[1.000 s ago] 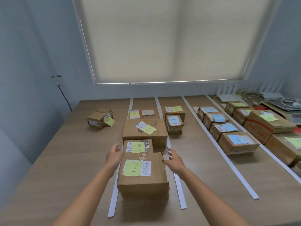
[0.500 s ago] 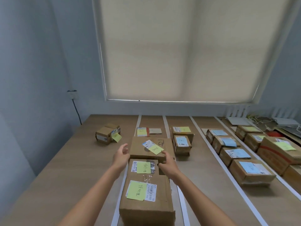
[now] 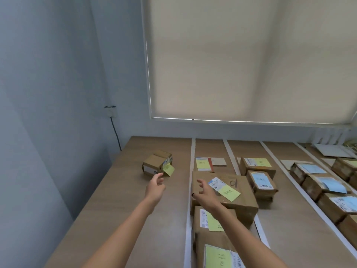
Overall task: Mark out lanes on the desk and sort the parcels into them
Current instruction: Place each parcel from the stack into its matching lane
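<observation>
White tape strips [image 3: 192,157] mark lanes on the wooden desk [image 3: 119,200]. A small cardboard parcel with a yellow note [image 3: 157,165] sits alone on the left part of the desk, outside the lanes. My left hand [image 3: 155,187] is stretched out toward it, fingers relaxed, just short of it and holding nothing. My right hand [image 3: 204,194] hovers with spread fingers over the left edge of a large parcel [image 3: 226,196] in the first lane. Two more yellow-noted parcels [image 3: 210,221] lie nearer me in that lane.
Further lanes to the right hold parcels with yellow and blue notes [image 3: 260,182], [image 3: 326,185]. A flat envelope [image 3: 209,163] lies at the far end of the first lane. A wall socket with a cable [image 3: 111,113] is on the left wall; a blind covers the window.
Both hands have left the sides of the near parcel in the first lane and swung forward and left, the left hand toward the lone small parcel. The view has turned left.
</observation>
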`<state>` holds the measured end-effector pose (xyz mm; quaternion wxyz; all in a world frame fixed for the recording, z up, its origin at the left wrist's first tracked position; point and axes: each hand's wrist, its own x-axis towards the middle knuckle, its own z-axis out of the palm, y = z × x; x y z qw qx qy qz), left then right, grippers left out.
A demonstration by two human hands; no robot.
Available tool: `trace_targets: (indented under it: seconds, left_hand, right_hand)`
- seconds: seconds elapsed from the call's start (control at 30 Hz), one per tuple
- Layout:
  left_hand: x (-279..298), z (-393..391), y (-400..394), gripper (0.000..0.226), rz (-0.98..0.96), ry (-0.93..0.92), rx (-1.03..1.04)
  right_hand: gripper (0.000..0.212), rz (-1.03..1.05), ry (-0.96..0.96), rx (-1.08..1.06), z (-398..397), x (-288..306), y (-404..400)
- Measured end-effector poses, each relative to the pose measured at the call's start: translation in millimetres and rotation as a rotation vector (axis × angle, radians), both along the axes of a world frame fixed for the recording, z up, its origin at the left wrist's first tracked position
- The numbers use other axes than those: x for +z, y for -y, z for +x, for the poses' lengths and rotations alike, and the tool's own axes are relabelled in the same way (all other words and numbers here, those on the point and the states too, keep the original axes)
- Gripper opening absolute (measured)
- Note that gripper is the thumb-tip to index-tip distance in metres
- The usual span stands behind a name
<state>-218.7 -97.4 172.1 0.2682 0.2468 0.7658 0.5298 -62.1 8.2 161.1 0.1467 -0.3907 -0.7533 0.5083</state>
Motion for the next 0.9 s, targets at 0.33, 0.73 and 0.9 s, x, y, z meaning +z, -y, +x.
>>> trace_targets:
  seconds: [0.33,0.73,0.9]
  left_hand:
    - [-35,-125,-13,0.051,-0.060,0.036,-0.046]
    - [-98,-240,-92,0.050,-0.101,0.111,0.003]
    - [-139,-293,-142,0.050,-0.092,0.144,0.081]
  right_hand:
    - [0.063,-0.151,-0.010,-0.055,-130,-41,-6]
    - [0.059,-0.283,0.017,-0.132,-235,-96,-81]
    - [0.060,-0.290,-0.006,-0.177,-282,-130,-127]
